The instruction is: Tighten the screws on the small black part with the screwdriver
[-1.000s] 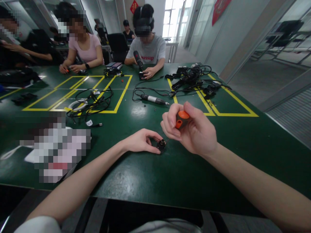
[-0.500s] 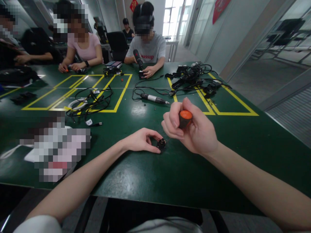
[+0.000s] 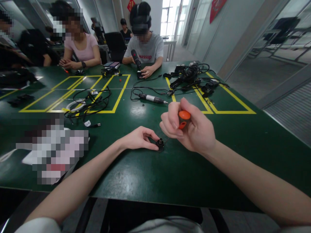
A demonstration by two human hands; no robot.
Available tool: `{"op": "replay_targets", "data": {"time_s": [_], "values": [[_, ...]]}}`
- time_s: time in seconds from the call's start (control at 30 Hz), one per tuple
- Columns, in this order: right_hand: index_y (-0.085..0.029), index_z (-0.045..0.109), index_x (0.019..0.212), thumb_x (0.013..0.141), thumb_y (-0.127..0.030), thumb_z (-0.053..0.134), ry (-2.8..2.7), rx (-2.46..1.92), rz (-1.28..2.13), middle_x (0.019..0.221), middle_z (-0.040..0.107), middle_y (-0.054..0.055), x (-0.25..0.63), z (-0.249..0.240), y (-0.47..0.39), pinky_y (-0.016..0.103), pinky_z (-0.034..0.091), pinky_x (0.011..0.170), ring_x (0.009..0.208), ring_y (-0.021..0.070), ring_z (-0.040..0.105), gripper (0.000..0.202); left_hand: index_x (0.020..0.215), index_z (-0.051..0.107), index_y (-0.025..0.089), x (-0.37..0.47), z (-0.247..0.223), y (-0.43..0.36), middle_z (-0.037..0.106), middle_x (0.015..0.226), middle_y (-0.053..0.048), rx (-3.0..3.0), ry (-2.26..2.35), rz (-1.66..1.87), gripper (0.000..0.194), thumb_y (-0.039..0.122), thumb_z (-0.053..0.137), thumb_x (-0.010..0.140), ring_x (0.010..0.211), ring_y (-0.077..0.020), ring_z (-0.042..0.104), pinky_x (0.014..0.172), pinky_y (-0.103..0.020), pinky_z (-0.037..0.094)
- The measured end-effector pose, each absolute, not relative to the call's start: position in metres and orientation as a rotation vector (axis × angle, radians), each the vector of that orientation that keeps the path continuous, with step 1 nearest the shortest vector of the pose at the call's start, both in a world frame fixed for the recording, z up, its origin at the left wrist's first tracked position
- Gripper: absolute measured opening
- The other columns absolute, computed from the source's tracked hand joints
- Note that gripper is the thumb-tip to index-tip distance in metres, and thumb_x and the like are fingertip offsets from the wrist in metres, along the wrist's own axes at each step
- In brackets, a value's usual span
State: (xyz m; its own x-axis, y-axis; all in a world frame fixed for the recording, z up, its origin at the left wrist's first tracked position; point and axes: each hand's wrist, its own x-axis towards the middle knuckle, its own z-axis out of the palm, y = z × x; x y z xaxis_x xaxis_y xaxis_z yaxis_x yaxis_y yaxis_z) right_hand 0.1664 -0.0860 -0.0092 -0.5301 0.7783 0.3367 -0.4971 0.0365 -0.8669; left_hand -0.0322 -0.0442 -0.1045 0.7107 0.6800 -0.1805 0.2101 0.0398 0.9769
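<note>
Left fingers [image 3: 153,147]: pinching the small black part [image 3: 159,144] at the near middle of the bench [image 3: 121,181].
Right fingers [image 3: 173,114]: wrapped around an orange-ended handle [image 3: 184,115], right of the part; lower end hidden.
Part: might skid or tip if the left pinch is too light.

Red lettering [image 3: 145,56] across a grey T-shirt [image 3: 152,43], behind the far edge of the table [image 3: 126,174], reads "wassup". Well in from the near edge, a white tag [image 3: 87,123] beside a cable plug [image 3: 97,125] bears a dark mark too small to read. A second white tag [image 3: 94,93], nearer the far edge, is illegible. So are the red diamond sign [image 3: 130,5] and red banner [image 3: 217,9] past that edge.
</note>
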Motion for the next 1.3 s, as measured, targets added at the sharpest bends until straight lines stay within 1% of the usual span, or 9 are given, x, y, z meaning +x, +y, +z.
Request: {"op": "replay_targets", "data": {"time_s": [0.2,0.33,0.4,0.53,0.6,0.77,1.03,1.17,1.3], "values": [[-0.024,0.048,0.083,0.098,-0.053,0.064,-1.37,-0.238,1.599,0.053,0.042,-0.009,0.1661,-0.0093,-0.0868,0.022,0.029,0.044,0.042,0.0096,0.03,0.037,0.105,0.082,0.012,-0.0346,-0.0996,-0.0431,0.083,0.102,-0.011,1.539,0.749,0.382,0.038,0.028,0.091,0.072,0.074,-0.0139,0.075,0.074,-0.025,0.06],[-0.022,0.049,0.072,0.101,-0.052,0.059,-1.408,-0.247,1.584,0.054,0.043,-0.006,0.1664,-0.0075,-0.0842,0.024,0.029,0.043,0.043,0.0101,0.032,0.043,0.12,0.077,0.013,-0.0342,-0.1006,-0.0418,0.08,0.116,-0.014,1.492,0.691,0.401,0.051,0.022,0.091,0.071,0.095,-0.0187,0.078,0.085,-0.029,0.063],[-0.021,0.048,0.067,0.103,-0.053,0.056,-1.42,-0.267,1.602,0.053,0.041,-0.005,0.1669,-0.0072,-0.0834,0.024,0.027,0.042,0.042,0.0095,0.031,0.048,0.116,0.078,0.012,-0.0339,-0.1033,-0.0411,0.081,0.115,-0.015,1.437,0.692,0.439,0.053,0.021,0.094,0.067,0.1,-0.0203,0.078,0.091,-0.032,0.063],[-0.022,0.045,0.068,0.104,-0.061,0.051,-1.411,-0.273,1.651,0.05,0.034,-0.008,0.1675,-0.0082,-0.0846,0.022,0.026,0.042,0.04,0.0083,0.026,0.053,0.1,0.08,0.011,-0.0337,-0.1082,-0.0402,0.083,0.101,-0.012,1.364,0.693,0.463,0.045,0.023,0.097,0.061,0.091,-0.019,0.08,0.097,-0.036,0.062],[-0.023,0.046,0.074,0.102,-0.062,0.053,-1.406,-0.254,1.649,0.049,0.033,-0.009,0.1677,-0.0088,-0.0859,0.022,0.027,0.043,0.04,0.0082,0.025,0.049,0.1,0.08,0.011,-0.0337,-0.1083,-0.0402,0.083,0.1,-0.011,1.366,0.685,0.462,0.043,0.024,0.097,0.062,0.09,-0.0184,0.08,0.098,-0.035,0.062],[-0.024,0.044,0.083,0.103,-0.049,0.056,-1.383,-0.223,1.622,0.052,0.038,-0.01,0.1683,-0.0093,-0.0846,0.02,0.027,0.044,0.041,0.0085,0.025,0.034,0.1,0.08,0.011,-0.0335,-0.1043,-0.0415,0.083,0.101,-0.011,1.398,0.688,0.465,0.039,0.02,0.095,0.064,0.09,-0.0192,0.08,0.094,-0.034,0.063],[-0.023,0.041,0.072,0.107,-0.055,0.048,-1.408,-0.224,1.679,0.05,0.035,-0.009,0.1666,-0.0119,-0.0814,0.021,0.025,0.04,0.04,0.0081,0.026,0.048,0.096,0.081,0.012,-0.0339,-0.1034,-0.0401,0.083,0.097,-0.01,1.425,0.69,0.44,0.033,0.018,0.093,0.066,0.087,-0.0174,0.079,0.089,-0.03,0.063],[-0.024,0.04,0.077,0.104,-0.064,0.047,-1.407,-0.185,1.733,0.049,0.028,-0.012,0.1672,-0.0124,-0.0861,0.02,0.023,0.041,0.038,0.0073,0.021,0.048,0.098,0.081,0.012,-0.0343,-0.1032,-0.0402,0.083,0.097,-0.01,1.447,0.692,0.434,0.033,0.019,0.092,0.067,0.087,-0.0177,0.079,0.088,-0.03,0.063],[-0.024,0.041,0.086,0.1,-0.056,0.056,-1.451,-0.158,1.674,0.051,0.032,-0.013,0.1675,-0.0126,-0.0884,0.019,0.022,0.042,0.039,0.0067,0.019,0.038,0.097,0.081,0.012,-0.0332,-0.1036,-0.0413,0.083,0.1,-0.009,1.47,0.692,0.436,0.032,0.018,0.092,0.068,0.089,-0.0179,0.079,0.09,-0.031,0.063]]}}
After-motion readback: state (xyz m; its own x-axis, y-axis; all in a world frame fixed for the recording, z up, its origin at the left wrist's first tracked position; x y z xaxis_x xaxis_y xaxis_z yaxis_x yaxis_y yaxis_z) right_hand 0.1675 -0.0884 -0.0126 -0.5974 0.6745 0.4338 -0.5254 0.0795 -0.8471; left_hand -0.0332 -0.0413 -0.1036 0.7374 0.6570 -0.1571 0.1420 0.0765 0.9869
